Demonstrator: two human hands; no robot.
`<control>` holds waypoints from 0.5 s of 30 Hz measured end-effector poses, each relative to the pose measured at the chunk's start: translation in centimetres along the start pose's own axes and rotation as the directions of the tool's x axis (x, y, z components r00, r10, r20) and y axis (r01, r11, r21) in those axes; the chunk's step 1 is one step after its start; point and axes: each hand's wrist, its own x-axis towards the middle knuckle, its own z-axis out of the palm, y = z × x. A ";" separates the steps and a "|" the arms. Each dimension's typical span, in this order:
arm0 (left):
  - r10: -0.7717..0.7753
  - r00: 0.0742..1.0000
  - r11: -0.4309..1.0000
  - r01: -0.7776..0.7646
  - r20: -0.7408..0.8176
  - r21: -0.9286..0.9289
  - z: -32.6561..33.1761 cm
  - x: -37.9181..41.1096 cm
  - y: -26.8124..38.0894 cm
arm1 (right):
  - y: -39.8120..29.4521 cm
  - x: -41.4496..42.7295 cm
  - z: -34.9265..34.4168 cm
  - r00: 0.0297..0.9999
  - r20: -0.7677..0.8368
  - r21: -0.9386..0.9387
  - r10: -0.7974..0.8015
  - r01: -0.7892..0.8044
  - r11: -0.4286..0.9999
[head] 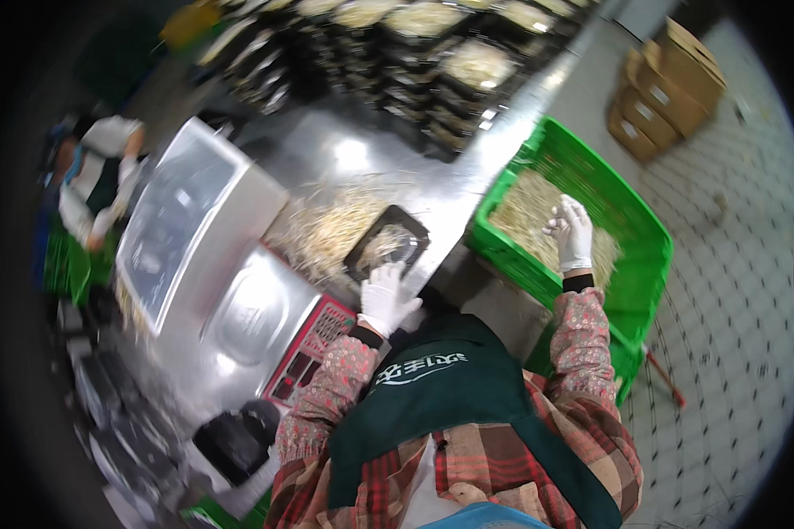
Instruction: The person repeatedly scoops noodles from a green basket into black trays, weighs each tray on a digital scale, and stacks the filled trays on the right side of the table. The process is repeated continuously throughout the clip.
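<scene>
My left hand [385, 299], in a white glove, rests at the near edge of a black plastic tray [415, 228] partly filled with thin pale strands. Whether its fingers grip the tray or the strands is not clear. A loose heap of the pale strands [334, 228] lies on the steel table just beyond and to the left of the tray. My right hand [571, 228], also gloved, is over a green plastic crate [642, 248] that holds more strands [529, 205]. Its fingers are curled; whether strands are between them cannot be told.
A digital scale [251, 317] with a red keypad stands left, beside a white-framed box [178, 205]. Stacked filled trays [423, 86] line the far table. Empty black trays [235, 440] lie lower left. A co-worker [99, 178] is at far left; cardboard boxes [661, 99] stand on the floor.
</scene>
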 end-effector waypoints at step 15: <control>0.012 0.994 0.863 -0.064 -0.107 -0.502 0.7 16.6 7.6 | -3.9 -7.2 -27.7 0.745 -0.654 -0.257 -0.131 -0.056 0.965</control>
